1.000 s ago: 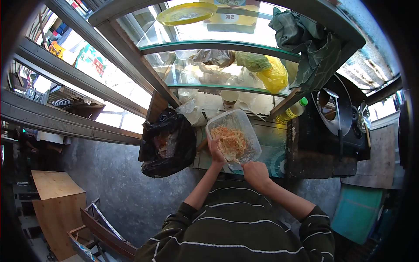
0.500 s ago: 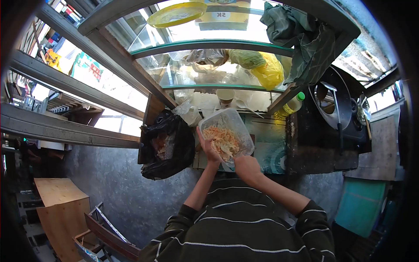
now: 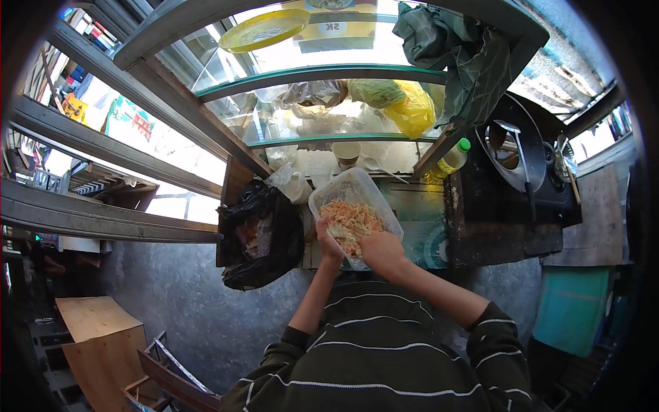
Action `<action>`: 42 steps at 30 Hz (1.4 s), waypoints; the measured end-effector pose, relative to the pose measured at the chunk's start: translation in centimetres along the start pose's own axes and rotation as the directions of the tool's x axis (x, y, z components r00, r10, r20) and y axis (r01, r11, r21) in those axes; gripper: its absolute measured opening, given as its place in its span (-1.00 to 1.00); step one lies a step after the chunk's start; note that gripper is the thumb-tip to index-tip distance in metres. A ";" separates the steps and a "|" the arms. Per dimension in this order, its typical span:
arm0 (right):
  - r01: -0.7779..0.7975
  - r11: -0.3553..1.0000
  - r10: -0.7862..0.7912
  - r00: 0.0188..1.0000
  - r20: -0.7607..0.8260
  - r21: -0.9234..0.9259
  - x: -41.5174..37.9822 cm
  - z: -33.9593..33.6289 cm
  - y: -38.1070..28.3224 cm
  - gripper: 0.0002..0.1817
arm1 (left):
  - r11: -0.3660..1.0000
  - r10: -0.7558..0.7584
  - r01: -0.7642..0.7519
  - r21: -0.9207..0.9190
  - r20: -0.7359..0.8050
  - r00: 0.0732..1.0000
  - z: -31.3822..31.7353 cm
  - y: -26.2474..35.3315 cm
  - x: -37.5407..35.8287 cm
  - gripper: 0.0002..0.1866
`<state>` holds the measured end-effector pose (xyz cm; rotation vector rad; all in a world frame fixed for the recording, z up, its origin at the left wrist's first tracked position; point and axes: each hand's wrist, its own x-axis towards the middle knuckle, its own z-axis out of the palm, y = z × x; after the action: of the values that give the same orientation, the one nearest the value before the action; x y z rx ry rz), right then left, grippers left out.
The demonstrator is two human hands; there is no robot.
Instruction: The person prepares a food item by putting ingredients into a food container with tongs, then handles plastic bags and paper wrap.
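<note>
A clear plastic container is tilted in front of my body, with a shredded orange and pale mixture inside. My left hand is closed on the container's left side, supporting it. Over the near right part of the container is my right hand, curled, its fingertips down in the mixture. Those fingertips are hidden, and I cannot see whether they grip anything. Just beyond the container stand a paper cup and a white plastic spoon.
A black plastic bag sits left of the container. Ahead rises a glass-shelved cabinet holding a yellow bag. To the right are a green-capped bottle and a wok on a black stove. A wooden box stands lower left.
My right hand has moved left and inward, from the container's near right rim into the mixture. The left hand keeps its hold. The whole view has shifted slightly.
</note>
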<state>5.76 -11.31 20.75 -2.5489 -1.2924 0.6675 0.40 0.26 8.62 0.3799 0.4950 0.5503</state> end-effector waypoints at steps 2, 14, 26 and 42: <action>-0.040 0.999 0.040 0.998 0.045 -0.009 -0.8 0.6 0.4 -0.66 | 0.999 0.033 -0.033 0.021 0.000 0.999 -0.4 0.0 0.1 -0.53; -0.134 0.975 0.145 0.988 0.049 -0.174 -1.1 -8.3 1.2 -0.77 | 0.992 -0.117 0.121 -0.035 0.102 0.988 2.8 1.8 -1.4 -0.52; -0.168 0.972 0.197 0.963 0.184 -0.163 -2.4 -4.6 2.9 -0.73 | 0.976 0.110 -0.107 0.189 -0.008 0.994 -1.1 -0.5 0.0 -0.44; -0.186 0.982 0.191 0.965 0.178 -0.041 -2.4 -0.2 1.5 -0.72 | 0.954 0.248 -0.258 0.151 0.085 0.965 2.5 1.2 -0.4 -0.42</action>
<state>5.67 -14.12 21.07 -2.7073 -1.1218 0.9470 1.01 0.47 11.36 0.6200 0.4310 0.7459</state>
